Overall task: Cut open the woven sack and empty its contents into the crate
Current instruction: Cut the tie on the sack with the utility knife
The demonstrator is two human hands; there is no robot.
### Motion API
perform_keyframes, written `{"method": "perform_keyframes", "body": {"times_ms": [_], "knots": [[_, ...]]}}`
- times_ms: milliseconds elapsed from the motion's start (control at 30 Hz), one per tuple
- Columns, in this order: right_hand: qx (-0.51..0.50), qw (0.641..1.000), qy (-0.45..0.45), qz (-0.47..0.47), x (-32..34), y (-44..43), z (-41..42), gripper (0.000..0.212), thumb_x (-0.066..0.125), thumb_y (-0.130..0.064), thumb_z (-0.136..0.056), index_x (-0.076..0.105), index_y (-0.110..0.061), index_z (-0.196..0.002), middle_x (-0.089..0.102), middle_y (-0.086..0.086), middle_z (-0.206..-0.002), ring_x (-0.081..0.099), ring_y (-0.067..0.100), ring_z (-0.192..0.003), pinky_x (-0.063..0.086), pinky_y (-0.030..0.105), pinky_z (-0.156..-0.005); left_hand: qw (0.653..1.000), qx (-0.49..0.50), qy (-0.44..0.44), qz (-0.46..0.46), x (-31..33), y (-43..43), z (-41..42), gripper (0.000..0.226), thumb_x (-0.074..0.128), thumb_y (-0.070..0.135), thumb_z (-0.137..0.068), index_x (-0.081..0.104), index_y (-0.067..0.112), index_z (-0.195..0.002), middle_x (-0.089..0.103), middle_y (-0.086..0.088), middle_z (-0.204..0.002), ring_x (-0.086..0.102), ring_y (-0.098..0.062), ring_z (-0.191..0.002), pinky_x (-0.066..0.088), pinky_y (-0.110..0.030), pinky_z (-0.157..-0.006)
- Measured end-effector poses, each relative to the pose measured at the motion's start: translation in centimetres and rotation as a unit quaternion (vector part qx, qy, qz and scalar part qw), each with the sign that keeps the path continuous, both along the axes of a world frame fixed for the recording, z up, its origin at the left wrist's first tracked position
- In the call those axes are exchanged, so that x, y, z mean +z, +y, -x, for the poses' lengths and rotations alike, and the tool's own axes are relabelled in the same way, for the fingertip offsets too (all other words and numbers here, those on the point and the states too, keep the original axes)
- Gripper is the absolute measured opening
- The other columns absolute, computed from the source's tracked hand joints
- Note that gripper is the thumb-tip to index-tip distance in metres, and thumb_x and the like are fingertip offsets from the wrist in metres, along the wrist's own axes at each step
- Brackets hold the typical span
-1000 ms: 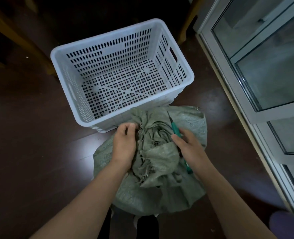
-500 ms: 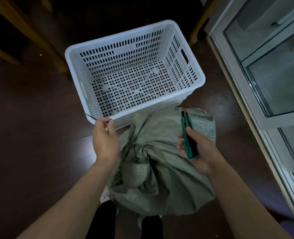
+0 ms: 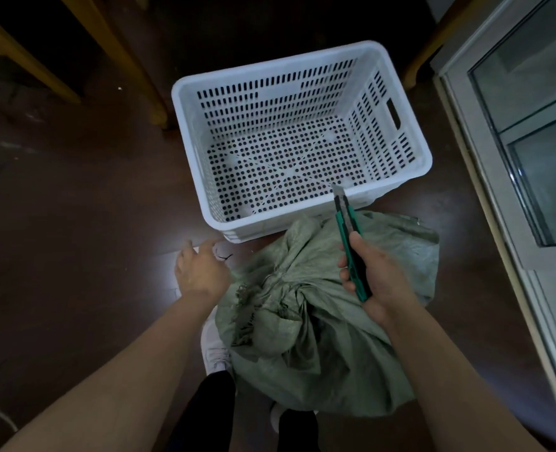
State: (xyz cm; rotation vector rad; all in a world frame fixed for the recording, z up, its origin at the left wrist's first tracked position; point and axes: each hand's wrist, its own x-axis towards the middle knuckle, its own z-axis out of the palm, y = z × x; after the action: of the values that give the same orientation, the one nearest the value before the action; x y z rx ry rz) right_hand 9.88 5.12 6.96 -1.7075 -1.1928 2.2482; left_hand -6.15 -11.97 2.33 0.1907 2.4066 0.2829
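Note:
A grey-green woven sack sits on the dark floor between my feet, its bunched neck loose and rumpled on top. Just beyond it stands a white perforated plastic crate with nothing inside. My right hand grips a green utility knife above the sack, blade extended and pointing toward the crate's near rim. My left hand hovers left of the sack near the crate's front corner. A thin black tie shows at its fingertips; whether the fingers pinch it or have dropped it is unclear.
A glass door in a white frame runs along the right. Yellow wooden furniture legs stand behind the crate on the left, another at the back right. My shoes and dark trouser legs are beside the sack.
My left hand pulled the black tie off the sack's neck and moved out to the left. My right hand lifted the knife off the sack and raised it, blade forward.

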Motion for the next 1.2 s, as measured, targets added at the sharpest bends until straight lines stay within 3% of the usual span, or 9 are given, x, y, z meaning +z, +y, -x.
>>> {"method": "perform_keyframes", "body": {"times_ms": [200, 333, 533, 733, 867, 1067, 1200], "knots": [[0.014, 0.999, 0.032, 0.001, 1.1, -1.6, 2.9, 0.021, 0.050, -0.022, -0.097, 0.055, -0.002, -0.092, 0.055, 0.007, -0.063, 0.048, 0.011, -0.043, 0.035, 0.019, -0.035, 0.995, 0.010, -0.004, -0.097, 1.9, 2.4, 0.4, 0.043, 0.045, 0.010, -0.092, 0.047, 0.014, -0.135, 0.027, -0.014, -0.150, 0.023, -0.032, -0.138, 0.023, -0.037, -0.112], [-0.001, 0.999, 0.046, -0.003, 1.5, -2.1, 4.3, 0.012, 0.042, -0.007, -0.099, 0.054, -0.005, -0.099, 0.053, 0.010, -0.074, 0.047, 0.014, -0.054, 0.036, 0.019, -0.039, 0.988, 0.014, -0.026, -0.150, 3.0, 4.4, 0.5, 0.043, 0.040, 0.007, -0.095, 0.044, 0.015, -0.136, 0.014, -0.009, -0.156, 0.009, -0.026, -0.144, 0.021, -0.038, -0.116], [-0.034, 0.996, 0.079, 0.021, 2.1, -1.7, 3.7, 0.026, 0.039, 0.011, -0.093, 0.053, -0.006, -0.106, 0.053, 0.008, -0.086, 0.048, 0.013, -0.068, 0.042, 0.019, -0.047, 0.980, 0.004, -0.046, -0.192, 3.4, 7.0, 0.0, 0.044, 0.040, -0.001, -0.090, 0.048, 0.015, -0.130, 0.021, -0.005, -0.151, 0.021, -0.026, -0.138, 0.038, -0.045, -0.106], [-0.012, 0.998, 0.050, -0.035, 2.3, 1.0, 0.5, 0.027, 0.046, 0.003, -0.094, 0.048, -0.007, -0.119, 0.053, 0.004, -0.092, 0.049, 0.012, -0.074, 0.041, 0.025, -0.058, 0.979, -0.040, -0.060, -0.192, 3.7, 9.9, -3.2, 0.037, 0.043, 0.007, -0.093, 0.048, 0.015, -0.128, 0.024, -0.007, -0.151, 0.026, -0.026, -0.137, 0.035, -0.044, -0.108], [-0.032, 0.998, 0.024, -0.048, 0.8, 4.7, -3.8, 0.020, 0.045, -0.010, -0.098, 0.050, -0.009, -0.117, 0.059, 0.006, -0.090, 0.051, 0.015, -0.069, 0.042, 0.022, -0.048, 0.978, -0.070, -0.061, -0.189, 3.5, 13.2, -7.4, 0.035, 0.045, 0.012, -0.093, 0.049, 0.012, -0.129, 0.040, -0.010, -0.139, 0.034, -0.027, -0.131, 0.031, -0.035, -0.110], [-0.083, 0.996, -0.001, -0.018, -3.9, 12.9, -13.4, 0.019, 0.039, -0.008, -0.100, 0.049, -0.008, -0.115, 0.063, 0.007, -0.089, 0.055, 0.017, -0.065, 0.045, 0.020, -0.042, 0.979, -0.063, -0.057, -0.183, 0.9, 19.9, -15.8, 0.035, 0.049, 0.010, -0.092, 0.051, 0.010, -0.128, 0.044, -0.012, -0.136, 0.042, -0.026, -0.126, 0.031, -0.029, -0.105], [-0.081, 0.994, -0.076, -0.018, -9.0, 18.4, -21.0, 0.015, 0.045, -0.012, -0.099, 0.057, -0.010, -0.108, 0.062, 0.004, -0.084, 0.056, 0.015, -0.067, 0.046, 0.025, -0.053, 0.982, -0.070, -0.052, -0.169, -2.6, 24.7, -22.4, 0.037, 0.050, 0.011, -0.092, 0.051, 0.010, -0.129, 0.045, -0.013, -0.137, 0.040, -0.027, -0.128, 0.030, -0.029, -0.106]]}}
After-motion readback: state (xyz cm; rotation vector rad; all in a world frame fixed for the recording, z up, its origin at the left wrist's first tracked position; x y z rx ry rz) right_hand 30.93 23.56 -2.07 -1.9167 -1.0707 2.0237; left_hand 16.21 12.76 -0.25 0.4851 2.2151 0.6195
